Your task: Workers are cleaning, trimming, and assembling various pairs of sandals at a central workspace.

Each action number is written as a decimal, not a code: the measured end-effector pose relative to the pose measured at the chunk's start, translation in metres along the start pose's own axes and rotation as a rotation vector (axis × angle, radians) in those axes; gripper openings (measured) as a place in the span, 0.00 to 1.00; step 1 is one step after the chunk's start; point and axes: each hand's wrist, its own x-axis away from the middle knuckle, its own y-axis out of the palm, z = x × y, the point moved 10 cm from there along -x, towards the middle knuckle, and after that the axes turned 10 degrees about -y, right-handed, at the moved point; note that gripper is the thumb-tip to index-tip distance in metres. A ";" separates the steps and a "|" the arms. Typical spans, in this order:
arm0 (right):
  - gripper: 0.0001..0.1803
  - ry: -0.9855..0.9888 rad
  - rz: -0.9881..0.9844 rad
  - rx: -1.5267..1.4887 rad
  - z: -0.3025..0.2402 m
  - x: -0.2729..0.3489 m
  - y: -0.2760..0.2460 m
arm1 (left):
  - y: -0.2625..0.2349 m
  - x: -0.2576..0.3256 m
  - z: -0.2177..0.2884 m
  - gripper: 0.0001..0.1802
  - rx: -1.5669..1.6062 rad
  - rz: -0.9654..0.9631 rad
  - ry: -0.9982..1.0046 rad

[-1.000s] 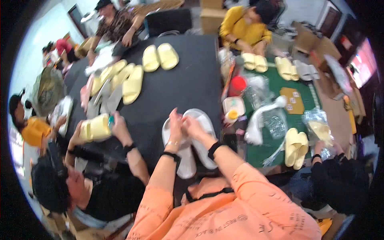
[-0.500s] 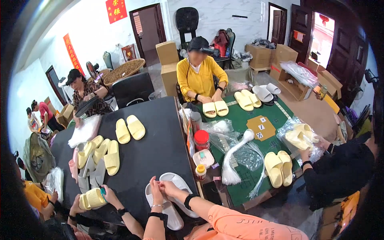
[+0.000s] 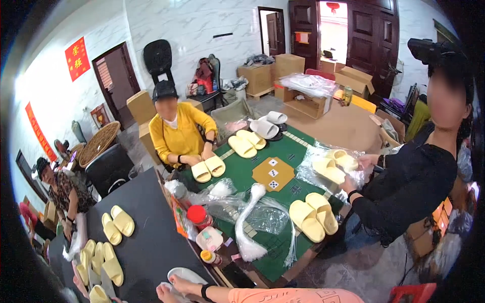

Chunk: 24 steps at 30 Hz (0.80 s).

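At the lower edge lies a pair of pale grey-white slide slippers [image 3: 191, 273] on the black table [image 3: 151, 222], mostly cut off by the frame. My right hand [image 3: 183, 285], with a black band at the wrist, rests over them with its fingers bent in. Close beside it is my left hand [image 3: 164, 293], only partly in view, its fingers also curled together. Whatever the fingers pinch is too small to make out. Yellow slippers [image 3: 112, 265] lie in a group to the left, and a yellow pair [image 3: 118, 224] sits beyond them.
A green game table [image 3: 235, 189] adjoins on the right, bearing a red-lidded jar [image 3: 199, 216], white plastic ties [image 3: 247, 227] and yellow slippers [image 3: 308, 217]. A person in yellow [image 3: 182, 131] sits across. At right, a person in black [image 3: 404, 171] holds yellow slippers [image 3: 331, 166] over clear plastic.
The view has swung right and up, so my hands and the pale slippers sit lower and further left. The person in black now shows more fully. My hands remain close together at the slippers.
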 end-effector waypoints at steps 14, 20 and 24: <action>0.07 -0.044 0.077 -0.177 -0.012 0.000 -0.033 | 0.020 0.024 0.028 0.19 -0.227 0.053 -0.030; 0.06 0.018 0.027 -0.283 -0.023 0.016 -0.007 | -0.012 -0.027 0.019 0.08 -0.017 0.152 0.395; 0.13 -0.100 -0.015 -0.325 0.005 0.007 0.001 | -0.021 -0.022 -0.005 0.05 -0.119 0.203 0.222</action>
